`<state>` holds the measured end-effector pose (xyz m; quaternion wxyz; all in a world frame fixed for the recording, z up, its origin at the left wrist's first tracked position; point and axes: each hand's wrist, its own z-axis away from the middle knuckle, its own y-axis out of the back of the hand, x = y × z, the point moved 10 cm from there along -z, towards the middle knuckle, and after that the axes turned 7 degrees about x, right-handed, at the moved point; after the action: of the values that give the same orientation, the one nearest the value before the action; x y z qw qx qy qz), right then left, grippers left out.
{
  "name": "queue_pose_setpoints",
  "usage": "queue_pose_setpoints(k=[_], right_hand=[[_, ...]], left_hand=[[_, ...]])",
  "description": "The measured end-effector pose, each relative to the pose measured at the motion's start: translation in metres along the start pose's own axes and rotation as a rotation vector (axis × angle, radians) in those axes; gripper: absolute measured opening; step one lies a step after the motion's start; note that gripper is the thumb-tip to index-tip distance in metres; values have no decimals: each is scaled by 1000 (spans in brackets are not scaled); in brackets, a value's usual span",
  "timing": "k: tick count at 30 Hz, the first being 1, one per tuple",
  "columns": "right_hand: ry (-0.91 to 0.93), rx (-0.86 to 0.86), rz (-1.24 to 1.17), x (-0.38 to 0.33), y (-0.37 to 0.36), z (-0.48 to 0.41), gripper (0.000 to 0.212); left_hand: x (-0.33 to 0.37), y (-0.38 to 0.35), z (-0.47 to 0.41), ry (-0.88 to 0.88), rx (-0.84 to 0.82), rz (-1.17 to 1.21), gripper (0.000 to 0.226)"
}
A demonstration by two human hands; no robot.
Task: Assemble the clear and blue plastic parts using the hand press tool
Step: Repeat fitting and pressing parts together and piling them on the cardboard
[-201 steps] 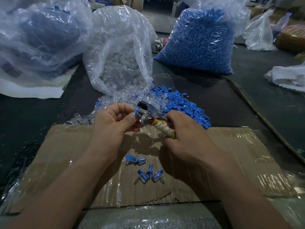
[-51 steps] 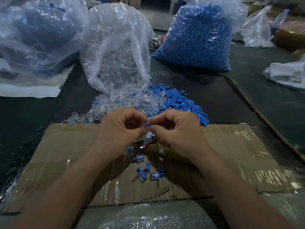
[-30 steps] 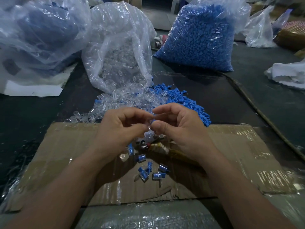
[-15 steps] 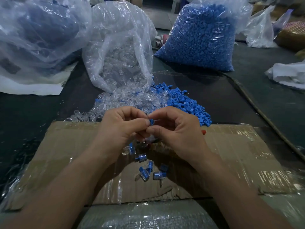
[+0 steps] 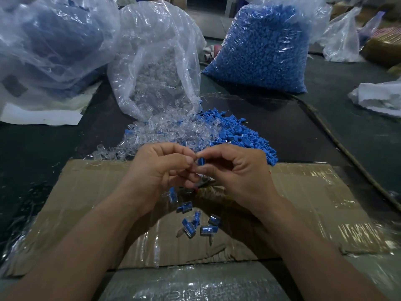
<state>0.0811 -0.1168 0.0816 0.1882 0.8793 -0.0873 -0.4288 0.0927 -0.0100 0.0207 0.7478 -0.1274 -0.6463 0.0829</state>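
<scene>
You're pinching one small blue part [image 5: 201,162] between left hand [image 5: 160,168] and right hand [image 5: 236,170]. Loose clear parts [image 5: 171,133] and blue parts [image 5: 245,137] are heaped touching on the desk [image 5: 271,118]. Joined clear-and-blue pieces [image 5: 207,230] lie scattered on the cardboard [image 5: 303,192]. The hand press tool [image 5: 202,187] lies under your hands, mostly hidden.

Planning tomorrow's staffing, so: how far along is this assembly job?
Done: about six assembled pieces lie on the cardboard. In hand: the left hand and right hand pinch one blue part together; the press tool lies beneath them, mostly hidden. Left: nearly everything, judging by the loose clear pile, blue pile and the full blue bag behind.
</scene>
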Motion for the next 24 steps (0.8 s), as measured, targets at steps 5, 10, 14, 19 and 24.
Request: queue_pose_setpoints(k=[5, 10, 14, 19, 24], right_hand=[[21, -6, -27, -4, -1, -1, 32], [25, -6, -8, -2, -1, 0, 27], [22, -14, -9, -3, -2, -1, 28], [-145, -114, 94, 12, -2, -1, 35], [-457, -383, 360, 56, 10, 10, 32]], left_hand=[[0, -1, 1, 1, 1, -42, 6], [-2, 0, 1, 5, -1, -64, 5], [-3, 1, 0, 3, 9, -68, 6], [-1, 6, 0, -4, 57, -26, 4], [0, 15, -1, 2, 142, 32, 6]])
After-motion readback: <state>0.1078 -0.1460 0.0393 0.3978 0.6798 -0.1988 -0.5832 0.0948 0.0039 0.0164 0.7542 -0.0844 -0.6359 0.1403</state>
